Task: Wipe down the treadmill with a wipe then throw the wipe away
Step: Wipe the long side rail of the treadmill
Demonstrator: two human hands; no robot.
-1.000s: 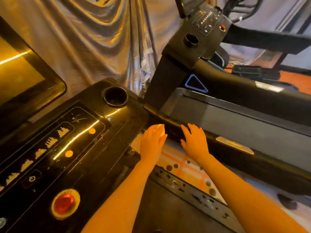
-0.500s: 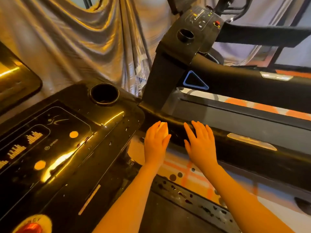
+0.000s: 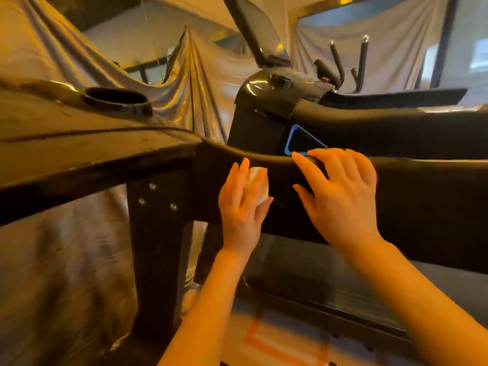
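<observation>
The black treadmill fills the view, its side handrail [image 3: 422, 196] running from the centre to the right. My left hand [image 3: 241, 204] lies flat against the inner face of that rail and presses a small white wipe [image 3: 257, 178] onto it; only a corner of the wipe shows past the fingers. My right hand [image 3: 340, 191] rests on the rail's top edge to the right, fingers spread, holding nothing. The console [image 3: 79, 128] with a round cup holder [image 3: 116, 100] sits at the upper left.
A second treadmill stands behind, with its own console [image 3: 277, 91] and a blue triangle [image 3: 301, 141] on its upright. Silvery drapes [image 3: 198, 83] hang at the back and left. The belt deck [image 3: 330, 281] lies below the rail, and orange floor markings [image 3: 264, 339] show at the bottom.
The camera has dropped much lower, so the console is seen edge-on. Both hands stayed on the side rail; the left hand still presses the wipe.
</observation>
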